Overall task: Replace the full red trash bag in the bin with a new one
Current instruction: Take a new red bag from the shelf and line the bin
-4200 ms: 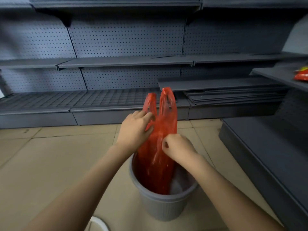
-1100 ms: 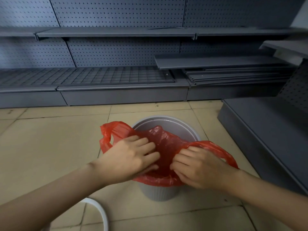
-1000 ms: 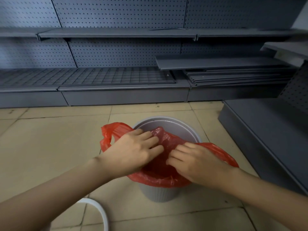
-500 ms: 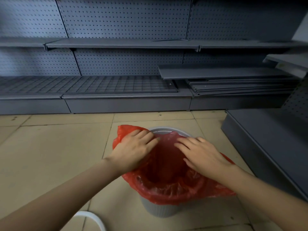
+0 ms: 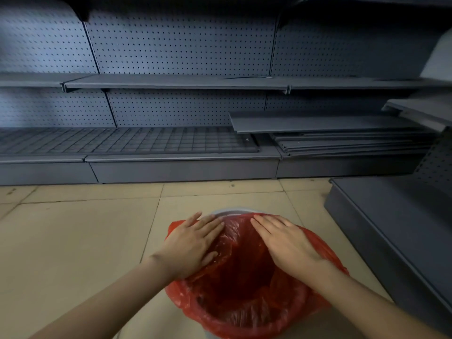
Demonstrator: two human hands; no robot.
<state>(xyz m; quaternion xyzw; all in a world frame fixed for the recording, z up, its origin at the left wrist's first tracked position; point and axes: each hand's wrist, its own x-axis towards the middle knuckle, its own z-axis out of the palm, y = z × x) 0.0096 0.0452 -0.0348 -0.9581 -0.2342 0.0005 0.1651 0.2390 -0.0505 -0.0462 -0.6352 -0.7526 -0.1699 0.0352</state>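
So the thin red plastic trash bag [image 5: 247, 285] sits inside the round grey plastic bin [image 5: 228, 212], its mouth folded out over the near rim and sides; only the far rim shows bare. Left hand [image 5: 193, 243] and right hand [image 5: 286, 243] both lie flat on the bag's edge, fingers straight, gripping nothing. Grey metal shelving [image 5: 171, 81] behind, beige tiled floor [image 5: 73, 241] underneath.

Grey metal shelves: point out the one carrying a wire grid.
The bottom-left grey shelf; a wire grid panel lies on it, while the grey shelf above is bare.
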